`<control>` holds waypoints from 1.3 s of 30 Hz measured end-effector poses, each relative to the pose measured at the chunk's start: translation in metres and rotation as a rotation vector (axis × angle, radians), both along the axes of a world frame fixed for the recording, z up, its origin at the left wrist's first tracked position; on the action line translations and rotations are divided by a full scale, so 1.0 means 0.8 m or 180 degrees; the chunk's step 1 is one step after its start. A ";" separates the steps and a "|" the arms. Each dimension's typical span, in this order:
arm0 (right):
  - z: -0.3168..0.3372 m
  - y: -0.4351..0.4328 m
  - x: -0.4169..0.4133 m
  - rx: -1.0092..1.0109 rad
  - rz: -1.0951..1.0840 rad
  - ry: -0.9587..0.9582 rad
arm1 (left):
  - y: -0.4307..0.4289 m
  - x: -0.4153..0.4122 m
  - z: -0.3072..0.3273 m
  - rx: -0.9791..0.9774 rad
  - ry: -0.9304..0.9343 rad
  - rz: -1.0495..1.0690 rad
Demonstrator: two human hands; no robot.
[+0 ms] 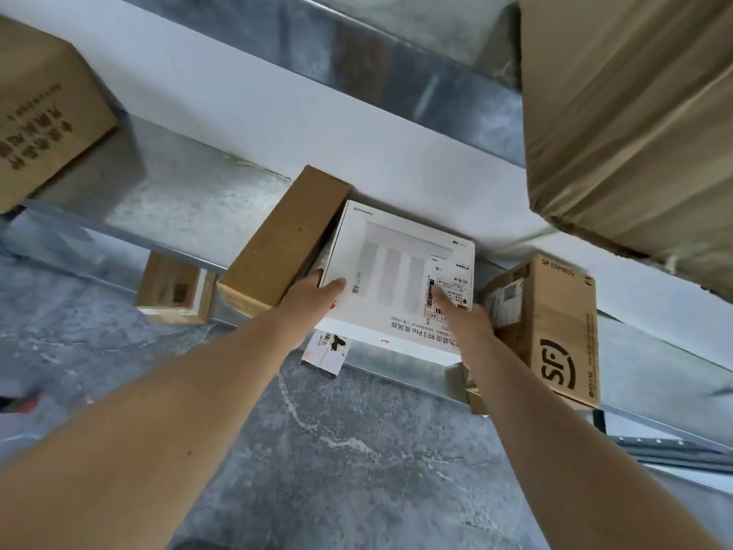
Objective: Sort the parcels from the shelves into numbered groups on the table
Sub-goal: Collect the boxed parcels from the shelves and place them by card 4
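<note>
A grey concrete floor [357, 470] fills the lower middle of the frame, streaked with pale, chalky veins. A plain white wall [222, 93] runs as a diagonal band from upper left to the right edge. At the far left edge sits a small red-and-black object [20, 404] (too blurred to identify).

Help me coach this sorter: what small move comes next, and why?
Probably slide the flat white printed cardboard box straight back off the shelf: left hand and right hand hold its near corners; a long brown carton and an SF-printed carton flank it.
</note>
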State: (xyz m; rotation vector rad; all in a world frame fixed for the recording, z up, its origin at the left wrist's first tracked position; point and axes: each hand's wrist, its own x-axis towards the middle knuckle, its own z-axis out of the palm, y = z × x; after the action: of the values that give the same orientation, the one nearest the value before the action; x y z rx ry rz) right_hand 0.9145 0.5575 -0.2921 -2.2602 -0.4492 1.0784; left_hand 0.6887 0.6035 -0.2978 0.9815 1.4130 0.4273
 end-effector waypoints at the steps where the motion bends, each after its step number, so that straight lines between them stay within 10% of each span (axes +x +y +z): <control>1: 0.002 -0.001 0.000 -0.0042 0.0018 0.0026 | -0.005 -0.001 0.000 -0.0021 -0.0127 0.0061; 12: 0.071 -0.081 -0.008 0.0293 0.0082 -0.0240 | -0.060 -0.022 0.056 0.0225 -0.1069 0.0433; 39: 0.360 -0.336 -0.250 0.1192 0.0226 0.0124 | -0.327 -0.251 0.389 0.0712 -0.0505 0.1600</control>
State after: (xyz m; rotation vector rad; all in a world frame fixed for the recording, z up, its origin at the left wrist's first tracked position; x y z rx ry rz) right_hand 0.7143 0.2888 -0.0039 -1.9035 -0.6601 0.9782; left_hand 0.4879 0.3416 0.0137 0.7387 1.4811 1.0310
